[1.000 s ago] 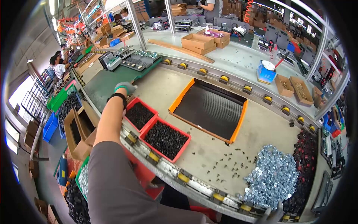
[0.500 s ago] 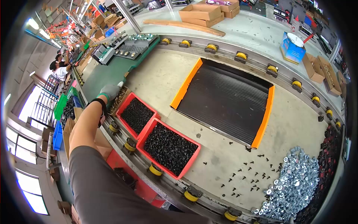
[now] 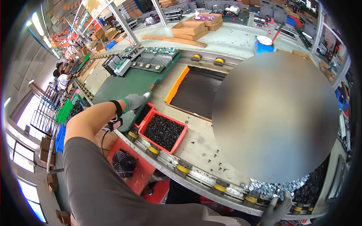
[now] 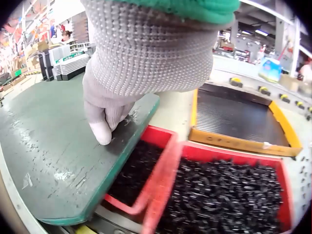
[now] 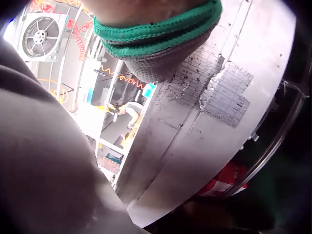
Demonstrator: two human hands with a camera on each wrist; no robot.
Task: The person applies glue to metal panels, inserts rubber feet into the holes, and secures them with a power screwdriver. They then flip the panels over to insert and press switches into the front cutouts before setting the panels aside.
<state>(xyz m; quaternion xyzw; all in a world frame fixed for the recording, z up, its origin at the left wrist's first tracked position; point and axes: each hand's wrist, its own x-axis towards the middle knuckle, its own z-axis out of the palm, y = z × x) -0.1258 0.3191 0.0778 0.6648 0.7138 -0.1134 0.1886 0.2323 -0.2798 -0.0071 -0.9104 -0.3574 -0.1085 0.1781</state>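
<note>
Green board's [image 3: 120, 87] edge pokes over the smaller red bin [image 3: 151, 108], with bare counter [image 3: 163, 86] beside it. Left hand's [image 3: 134, 102] angled down, fingers [image 4: 101, 133] loosely extended, just touching the board; right hand's [image 3: 277, 212] relaxed, fingers apart.

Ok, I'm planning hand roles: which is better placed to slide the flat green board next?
Left, probably: the left hand touches the green board, while the right hand is far away, beside silver metal pieces.

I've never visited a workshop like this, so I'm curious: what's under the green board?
The green board overhangs part of a red bin; small black parts show in its uncovered portion. Anything farther beneath the board is hidden.
</note>
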